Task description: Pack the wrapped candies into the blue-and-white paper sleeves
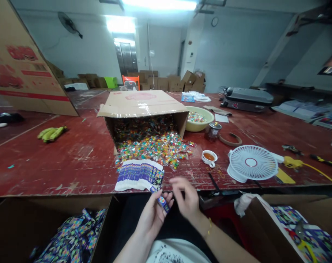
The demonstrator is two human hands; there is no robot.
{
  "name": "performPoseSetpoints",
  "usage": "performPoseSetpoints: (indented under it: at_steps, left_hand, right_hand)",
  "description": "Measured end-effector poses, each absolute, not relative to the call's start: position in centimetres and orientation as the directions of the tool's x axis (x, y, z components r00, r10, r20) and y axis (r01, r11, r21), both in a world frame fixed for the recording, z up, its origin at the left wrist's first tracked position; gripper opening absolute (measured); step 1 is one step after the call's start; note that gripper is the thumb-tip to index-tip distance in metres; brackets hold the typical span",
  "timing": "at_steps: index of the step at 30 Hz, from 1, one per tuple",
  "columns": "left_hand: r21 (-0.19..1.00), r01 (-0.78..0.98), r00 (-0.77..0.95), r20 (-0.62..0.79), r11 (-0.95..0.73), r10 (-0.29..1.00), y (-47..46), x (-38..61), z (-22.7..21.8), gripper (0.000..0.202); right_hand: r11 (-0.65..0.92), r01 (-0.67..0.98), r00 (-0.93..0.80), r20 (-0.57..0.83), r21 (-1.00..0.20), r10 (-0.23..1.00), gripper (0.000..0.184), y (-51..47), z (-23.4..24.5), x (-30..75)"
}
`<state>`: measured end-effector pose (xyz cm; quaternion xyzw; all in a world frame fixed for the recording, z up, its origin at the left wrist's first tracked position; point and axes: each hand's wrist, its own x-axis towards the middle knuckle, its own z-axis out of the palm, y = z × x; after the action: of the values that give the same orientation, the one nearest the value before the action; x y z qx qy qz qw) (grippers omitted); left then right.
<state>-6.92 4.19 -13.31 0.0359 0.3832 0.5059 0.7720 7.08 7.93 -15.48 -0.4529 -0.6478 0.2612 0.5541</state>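
Observation:
My left hand (152,213) holds a small blue printed packet (162,201) just below the table's front edge. My right hand (185,199) hovers beside it, fingers curled and blurred, holding nothing that I can make out. Right above them a fanned row of the same blue and white packets (140,175) lies on the red table (72,157). Behind that row a tipped cardboard box (141,104) spills a heap of small colourful wrapped sweets (155,146).
A cardboard box of filled packets (70,237) stands at my lower left, another box (300,230) at my lower right. On the table: a green bowl (200,118), a small cup (209,158), a white fan (252,162), a jar (214,130), yellow-green gloves (51,133).

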Motion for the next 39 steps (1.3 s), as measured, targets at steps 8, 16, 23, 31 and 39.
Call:
performPoseSetpoints:
  at_steps: [8, 16, 23, 31, 39]
  left_hand:
    - [0.804, -0.468, 0.023, -0.403, 0.366, 0.915, 3.6, -6.4, -14.3, 0.053]
    - [0.971, 0.206, -0.067, -0.111, 0.123, 0.992, 4.4, -6.9, -15.6, 0.048]
    - [0.855, 0.51, 0.104, 0.052, -0.098, 0.993, 4.6, -5.3, -13.7, 0.038]
    - [0.98, 0.193, -0.063, 0.054, -0.041, 0.997, 3.7, -5.5, -12.2, 0.059]
    - [0.876, 0.444, 0.056, 0.18, -0.185, 0.982, 3.6, -5.7, -13.1, 0.054]
  right_hand:
    - [-0.126, 0.356, 0.211, -0.052, -0.926, 0.976, 0.016, 21.9, -16.9, 10.9]
    - [-0.206, 0.189, 0.047, -0.2, -0.96, 0.979, 0.02, 15.7, -12.5, 14.1]
    - [0.195, 0.2, 0.026, 0.205, -0.96, 0.979, 0.026, 8.8, -7.9, 11.6]
    - [0.454, 0.41, -0.183, 0.416, -0.791, 0.891, 0.017, 6.5, -8.9, 9.8]
    - [0.011, -0.065, -0.173, 0.022, -0.998, 0.985, 0.044, 7.4, -9.9, 9.1]
